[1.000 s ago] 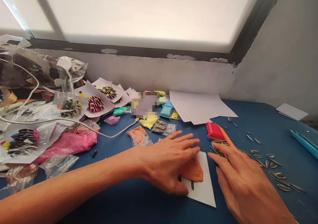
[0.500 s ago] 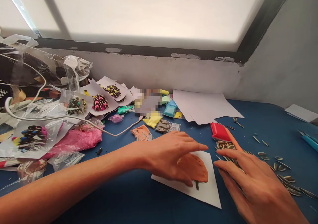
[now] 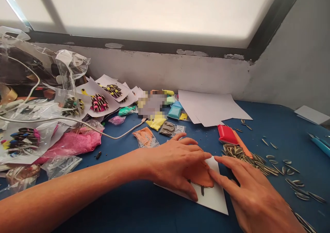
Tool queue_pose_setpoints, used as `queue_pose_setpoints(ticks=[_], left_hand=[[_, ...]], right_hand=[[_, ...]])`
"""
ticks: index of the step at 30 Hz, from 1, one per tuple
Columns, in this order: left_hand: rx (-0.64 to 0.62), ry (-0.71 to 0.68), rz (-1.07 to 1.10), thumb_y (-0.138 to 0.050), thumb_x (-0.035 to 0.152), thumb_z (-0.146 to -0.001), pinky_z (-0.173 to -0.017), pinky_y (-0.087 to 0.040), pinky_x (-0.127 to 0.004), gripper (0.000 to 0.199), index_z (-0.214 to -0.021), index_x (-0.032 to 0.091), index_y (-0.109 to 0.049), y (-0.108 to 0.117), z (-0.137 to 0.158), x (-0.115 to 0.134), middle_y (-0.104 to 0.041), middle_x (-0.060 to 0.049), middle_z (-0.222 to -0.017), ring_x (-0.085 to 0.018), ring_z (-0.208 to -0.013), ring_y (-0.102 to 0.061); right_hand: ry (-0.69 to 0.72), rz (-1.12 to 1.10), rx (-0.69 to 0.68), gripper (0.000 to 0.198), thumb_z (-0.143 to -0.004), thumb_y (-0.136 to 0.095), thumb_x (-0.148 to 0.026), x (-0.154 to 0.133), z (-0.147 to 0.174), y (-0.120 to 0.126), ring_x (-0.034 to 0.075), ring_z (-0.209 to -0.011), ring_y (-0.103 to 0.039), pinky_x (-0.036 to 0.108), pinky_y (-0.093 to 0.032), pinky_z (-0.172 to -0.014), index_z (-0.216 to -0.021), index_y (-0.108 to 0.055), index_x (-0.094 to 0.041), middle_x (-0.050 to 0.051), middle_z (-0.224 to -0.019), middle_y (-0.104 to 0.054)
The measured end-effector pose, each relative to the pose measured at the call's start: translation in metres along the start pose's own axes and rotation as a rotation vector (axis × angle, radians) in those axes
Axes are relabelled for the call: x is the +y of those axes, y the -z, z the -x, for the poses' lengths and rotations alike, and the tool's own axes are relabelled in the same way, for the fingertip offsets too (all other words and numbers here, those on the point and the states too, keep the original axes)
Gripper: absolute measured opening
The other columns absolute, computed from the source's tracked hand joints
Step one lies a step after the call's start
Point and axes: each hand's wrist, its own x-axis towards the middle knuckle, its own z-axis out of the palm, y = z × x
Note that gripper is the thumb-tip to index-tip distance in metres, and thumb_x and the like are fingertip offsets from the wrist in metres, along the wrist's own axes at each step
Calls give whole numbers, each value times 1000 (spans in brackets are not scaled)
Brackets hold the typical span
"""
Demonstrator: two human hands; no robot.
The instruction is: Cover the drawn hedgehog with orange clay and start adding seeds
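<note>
A flattened orange clay shape point(image 3: 199, 175) with small dark clay strips point(image 3: 202, 190) at its lower edge lies on a white sheet of paper point(image 3: 215, 200). Over its left part rests my left hand point(image 3: 177, 169), fingers spread and thumb on the paper, hiding much of the shape. My right hand point(image 3: 254, 191) reaches in from the right with its fingers apart. One of its fingertips is at the shape's right edge, and another is near my left fingertips. No object shows in either hand.
Beyond my right hand lies a pile of striped sunflower seeds point(image 3: 237, 152), beside a red clay packet point(image 3: 227, 135) and an orange strip point(image 3: 243, 144). White sheets point(image 3: 211, 105) lie at the back. A white cable point(image 3: 110, 136) crosses the left side, near seed-covered clay figures point(image 3: 99, 103).
My right hand has moved left, from the seed pile to the orange clay's right edge. My left hand stays over the clay. The view has shifted slightly.
</note>
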Motion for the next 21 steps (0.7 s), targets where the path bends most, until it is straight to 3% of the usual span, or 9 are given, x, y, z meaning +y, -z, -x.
queue_pose_setpoints(ticks=[8,13,21], left_hand=[[-16,13,25,-79,49,-76,-119,-15,-60,87,-147,19,-38,2,-1,2,-60,-12,-133,-33,-135,-43],[-7,4,33,-78,45,-78,-118,-20,-56,74,-140,21,-46,1,-1,2,-62,-9,-129,-31,-130,-47],[3,2,24,-78,44,-76,-121,-16,-54,83,-146,19,-40,-1,0,-2,-53,-9,-145,-33,-140,-38]], right_hand=[[-22,35,32,47,-83,-43,0,5,0,0,27,-114,-58,39,-53,-83,-124,-61,-15,18,-128,-58],[26,111,59,45,-81,-44,-1,4,0,-1,29,-105,-66,39,-57,-76,-116,-67,-15,19,-120,-66],[29,128,38,50,-80,-43,-1,7,4,-14,30,-110,-65,40,-57,-80,-123,-64,-14,20,-125,-64]])
